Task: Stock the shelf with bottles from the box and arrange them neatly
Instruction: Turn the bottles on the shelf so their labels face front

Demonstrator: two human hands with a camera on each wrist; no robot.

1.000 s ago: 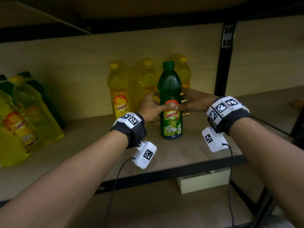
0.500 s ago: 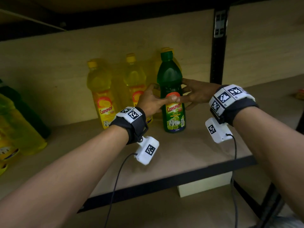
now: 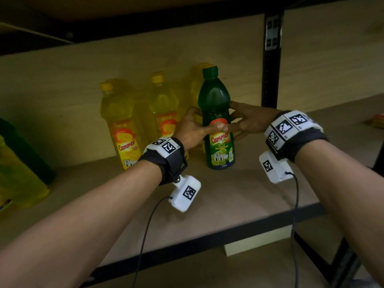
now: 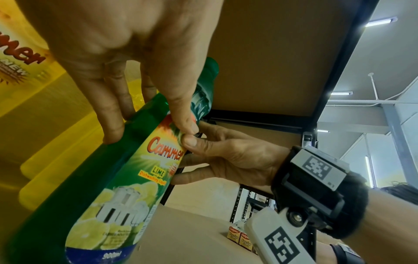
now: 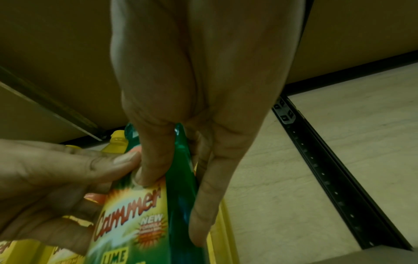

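A green Cammer lime bottle point(image 3: 217, 113) with a green cap stands upright on the wooden shelf point(image 3: 239, 194), in front of a row of yellow bottles point(image 3: 122, 125). My left hand point(image 3: 192, 132) holds its left side, thumb across the label point(image 4: 158, 167) and fingers behind. My right hand point(image 3: 247, 121) holds its right side, thumb tip meeting the left thumb on the label. In the right wrist view the bottle point(image 5: 178, 205) sits between my thumb and fingers. The box is not in view.
More yellow and green bottles point(image 3: 18, 169) stand at the far left of the shelf. A black upright post point(image 3: 270, 65) rises just right of the green bottle. A pale block point(image 3: 257, 240) sits under the shelf edge. Small boxes point(image 4: 239, 237) lie further right on the shelf.
Both hands have kept hold of the green bottle. It now stands further right along the yellow row, in front of the rightmost yellow bottle. My head has turned right.
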